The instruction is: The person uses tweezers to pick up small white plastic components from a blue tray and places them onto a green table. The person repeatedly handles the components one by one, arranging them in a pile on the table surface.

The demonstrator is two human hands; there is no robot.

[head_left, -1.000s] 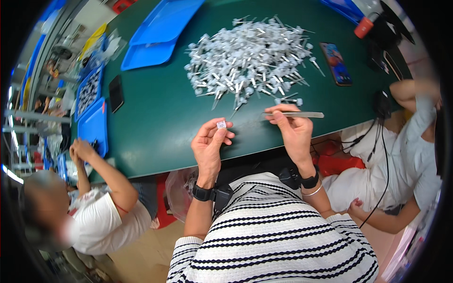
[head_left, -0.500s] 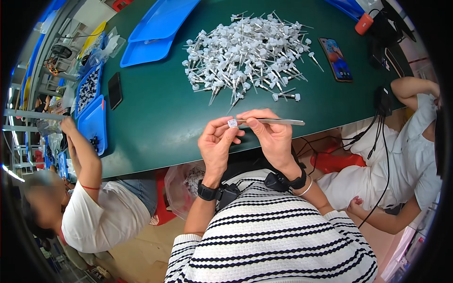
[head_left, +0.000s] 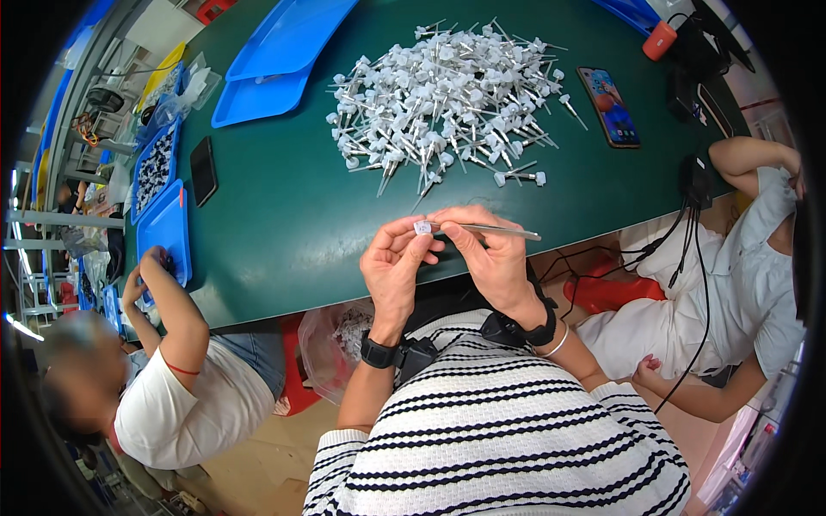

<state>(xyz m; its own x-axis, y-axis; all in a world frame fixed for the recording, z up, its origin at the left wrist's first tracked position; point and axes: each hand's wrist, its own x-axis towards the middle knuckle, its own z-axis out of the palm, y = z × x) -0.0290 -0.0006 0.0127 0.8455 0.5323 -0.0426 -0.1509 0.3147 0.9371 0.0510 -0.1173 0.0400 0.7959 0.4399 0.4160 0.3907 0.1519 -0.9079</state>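
Note:
A small white plastic piece (head_left: 422, 228) with dark marks on its face is pinched between the thumb and fingers of my left hand (head_left: 391, 273). My right hand (head_left: 492, 262) grips slim metal tweezers (head_left: 514, 231), whose back end sticks out to the right. Their tips meet the white piece or lie right beside it; my fingers partly hide them. Both hands are held close together just above the table's near edge. Beyond them a big heap of white-headed parts with metal stems (head_left: 439, 103) lies on the green table (head_left: 275, 198).
Blue trays (head_left: 258, 99) lie at the far left, and a dark phone (head_left: 204, 170) rests near a tray of small dark parts (head_left: 156, 168). Right of the heap are another phone (head_left: 609, 107) and black cables (head_left: 695, 185). Co-workers sit on both sides.
The tweezers' back end has dipped slightly, with my right hand turning a little. The white piece stays in my left fingers. The left co-worker's hand has come down to the blue tray.

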